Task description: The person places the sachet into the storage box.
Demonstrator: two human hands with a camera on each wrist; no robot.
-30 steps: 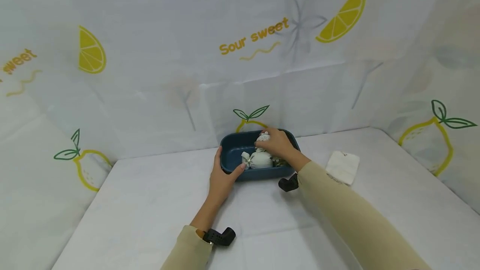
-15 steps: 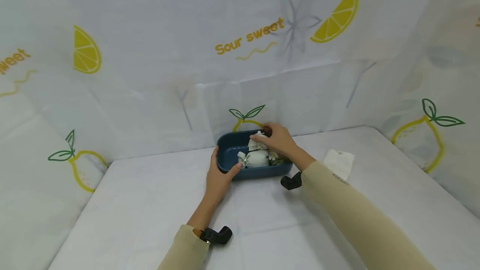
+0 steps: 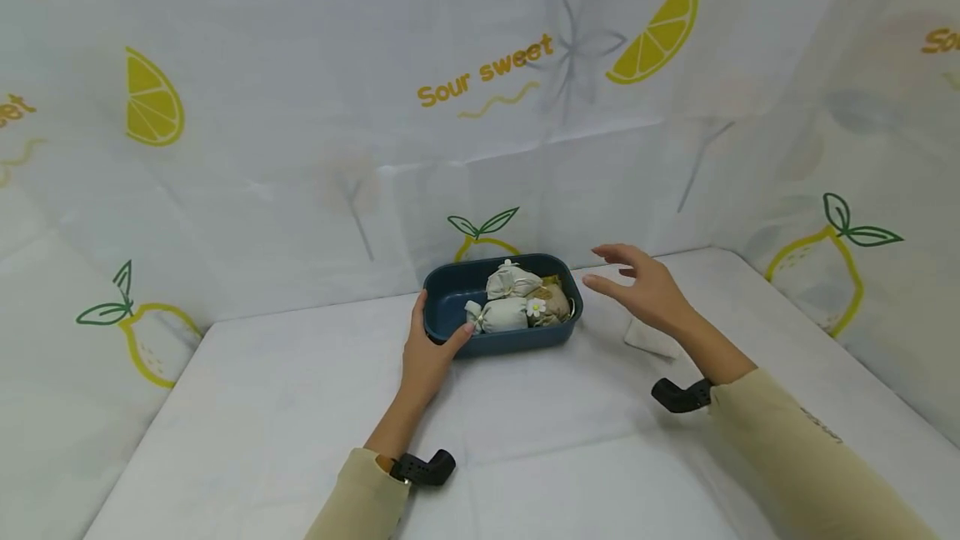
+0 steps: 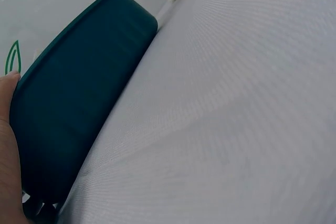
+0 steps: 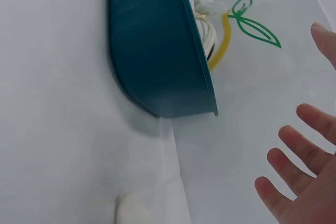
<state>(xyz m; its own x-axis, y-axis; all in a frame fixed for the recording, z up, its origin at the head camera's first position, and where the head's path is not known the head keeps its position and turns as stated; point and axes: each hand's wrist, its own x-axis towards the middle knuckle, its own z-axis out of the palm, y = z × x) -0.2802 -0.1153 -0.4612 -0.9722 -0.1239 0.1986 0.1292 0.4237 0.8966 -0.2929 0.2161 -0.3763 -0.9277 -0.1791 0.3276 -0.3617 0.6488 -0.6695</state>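
A dark blue oblong tub (image 3: 517, 346) stands at the back of the table against the wall cloth. My left hand (image 3: 429, 361) grips its left end, the thumb over the front rim and the fingers along the left side. Inside lie small tied fabric sachets: a whitish one (image 3: 512, 280) at the back, a pale green one (image 3: 506, 316) in front, and a brownish one (image 3: 553, 305) at the right. A white flower (image 3: 536, 307) lies against the brownish sachet. My right hand (image 3: 641, 288) hovers right of the tub, fingers spread, holding nothing.
On the table right of the tub lies a white cloth piece (image 3: 649, 338), partly hidden by my right hand and forearm. A white table cloth (image 3: 525, 440) covers the surface. Lemon-printed cloth walls (image 3: 315, 215) enclose the back and sides.
My right hand has let go of the whitish sachet in the tub and moved right, out over the white cloth piece. The left hand keeps its hold on the tub.
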